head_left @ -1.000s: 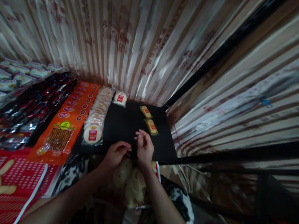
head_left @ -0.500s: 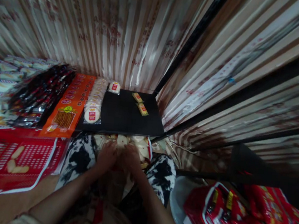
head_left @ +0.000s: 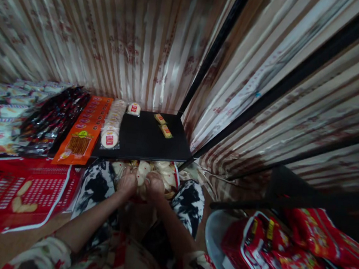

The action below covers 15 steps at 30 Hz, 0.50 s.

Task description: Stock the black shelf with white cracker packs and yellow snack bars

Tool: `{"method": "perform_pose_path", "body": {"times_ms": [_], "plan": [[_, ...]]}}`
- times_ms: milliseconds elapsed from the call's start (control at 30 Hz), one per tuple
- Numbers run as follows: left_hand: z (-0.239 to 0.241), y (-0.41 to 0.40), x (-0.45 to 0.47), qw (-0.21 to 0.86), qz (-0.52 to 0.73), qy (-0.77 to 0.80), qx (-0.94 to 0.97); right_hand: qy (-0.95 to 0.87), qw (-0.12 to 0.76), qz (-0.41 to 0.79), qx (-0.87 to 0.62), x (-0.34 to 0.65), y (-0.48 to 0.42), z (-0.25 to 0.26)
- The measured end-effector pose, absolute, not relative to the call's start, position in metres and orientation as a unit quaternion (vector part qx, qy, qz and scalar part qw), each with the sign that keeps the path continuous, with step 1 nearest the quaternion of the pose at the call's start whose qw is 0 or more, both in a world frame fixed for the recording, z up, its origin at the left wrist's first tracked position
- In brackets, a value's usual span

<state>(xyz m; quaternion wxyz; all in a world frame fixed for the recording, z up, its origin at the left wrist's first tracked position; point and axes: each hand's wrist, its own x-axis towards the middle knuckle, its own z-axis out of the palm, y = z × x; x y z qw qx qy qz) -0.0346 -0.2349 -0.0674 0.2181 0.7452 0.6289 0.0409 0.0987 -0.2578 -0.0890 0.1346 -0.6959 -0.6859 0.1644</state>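
Pale snacks [head_left: 144, 169]: left fingers [head_left: 131, 172], right fingers [head_left: 151, 177] curled among them; cannot tell whether pinching.

Both forearms [head_left: 87, 223] are stretched forward and angled inward, bared below the sleeves [head_left: 47, 253]. The left grip [head_left: 128, 181] and the right grip [head_left: 155, 185] are held slightly apart between the spread knees [head_left: 189, 202], just short of the desk [head_left: 148, 139] at its near edge, with fingers [head_left: 153, 176] curled, tips hidden.

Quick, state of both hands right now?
Left hand: fingers curled at the pale items; whether it holds one cannot be told.
Right hand: curled there too; grip cannot be told.
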Motion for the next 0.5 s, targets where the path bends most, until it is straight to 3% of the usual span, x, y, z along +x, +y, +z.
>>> {"method": "perform_pose_path", "body": {"times_ms": [300, 500], "plan": [[-0.06, -0.232, -0.035, 0.162, 0.058, 0.598, 0.783, -0.672, 0.189, 0.139, -0.702, 0.093, -0.259, -0.091], [-0.063, -0.226, -0.022, 0.222, 0.044, 0.448, 0.865, -0.661, 0.237, 0.122, -0.701, 0.1, -0.269, -0.103]]}}
